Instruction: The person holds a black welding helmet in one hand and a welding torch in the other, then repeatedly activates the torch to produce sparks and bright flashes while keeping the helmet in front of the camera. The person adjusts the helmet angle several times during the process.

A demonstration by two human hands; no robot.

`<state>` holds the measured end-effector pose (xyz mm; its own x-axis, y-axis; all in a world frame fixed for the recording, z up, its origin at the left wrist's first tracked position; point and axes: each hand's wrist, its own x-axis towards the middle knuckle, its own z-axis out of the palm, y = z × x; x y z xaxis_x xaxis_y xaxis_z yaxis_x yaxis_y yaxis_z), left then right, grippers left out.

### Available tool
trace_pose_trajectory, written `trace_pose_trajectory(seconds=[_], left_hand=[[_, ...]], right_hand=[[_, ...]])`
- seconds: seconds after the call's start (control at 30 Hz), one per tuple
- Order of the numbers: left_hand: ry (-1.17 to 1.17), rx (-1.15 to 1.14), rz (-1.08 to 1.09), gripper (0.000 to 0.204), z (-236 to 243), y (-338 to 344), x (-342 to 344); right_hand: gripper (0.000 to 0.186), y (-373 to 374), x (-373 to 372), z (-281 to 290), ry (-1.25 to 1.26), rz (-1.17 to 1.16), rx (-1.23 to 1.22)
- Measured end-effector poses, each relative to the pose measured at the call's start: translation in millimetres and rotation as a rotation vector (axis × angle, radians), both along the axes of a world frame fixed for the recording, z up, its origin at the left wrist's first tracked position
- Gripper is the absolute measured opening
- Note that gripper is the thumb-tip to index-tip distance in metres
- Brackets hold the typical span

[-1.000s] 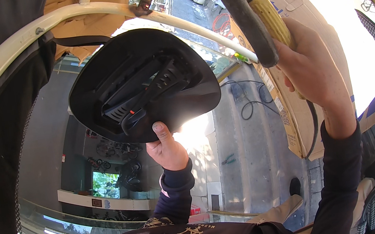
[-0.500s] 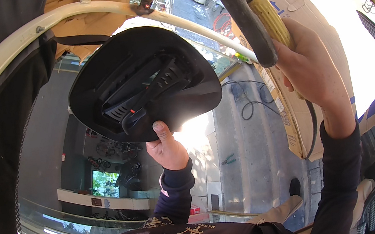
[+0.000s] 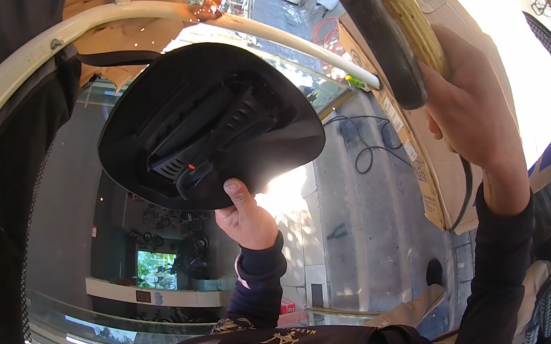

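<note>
My left hand (image 3: pixel 248 214) grips the lower edge of a black welding mask (image 3: pixel 271 141), thumb on its inner face; the mask's headband parts show inside. At the right, my right hand (image 3: pixel 473 98) is wrapped round a worn yellow welding electrode holder (image 3: pixel 414 22) with a long black lever (image 3: pixel 374 24). A black cable (image 3: pixel 468 190) hangs below that hand. The holder's far end runs out of the picture. Beyond the mask, a curved cream metal tube (image 3: pixel 285 40) crosses the view, with a scorched joint (image 3: pixel 209 9) glowing orange and throwing sparks.
Large cardboard boxes (image 3: pixel 423 172) stand at the right, beneath my right hand. Brown cardboard (image 3: pixel 122 35) lies behind the tube. Black mesh fabric (image 3: pixel 2 182) hangs at the left. Green-handled pliers (image 3: pixel 337 231) and a loop of black cable (image 3: pixel 368 152) lie on the grey floor.
My right hand and the electrode holder have shifted slightly right and down. The tube's joint glows brighter, with more sparks. The mask has moved a little left in my left hand.
</note>
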<state>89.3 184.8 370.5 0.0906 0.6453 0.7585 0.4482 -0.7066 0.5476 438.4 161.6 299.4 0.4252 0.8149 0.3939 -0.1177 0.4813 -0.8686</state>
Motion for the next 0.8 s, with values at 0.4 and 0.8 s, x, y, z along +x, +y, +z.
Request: trace_pose_trajectory(seconds=[0.4,0.8], left_hand=[[-0.043,-0.002,0.022,0.055,3.5,-7.0,15.9],[-0.006,0.023,0.043,0.043,1.9,-1.0,3.2]], right_hand=[[0.04,1.7,-6.1,4.6,-0.003,0.004,-0.034],[0.044,5.5,-5.9,7.1,-0.037,0.007,-0.059]])
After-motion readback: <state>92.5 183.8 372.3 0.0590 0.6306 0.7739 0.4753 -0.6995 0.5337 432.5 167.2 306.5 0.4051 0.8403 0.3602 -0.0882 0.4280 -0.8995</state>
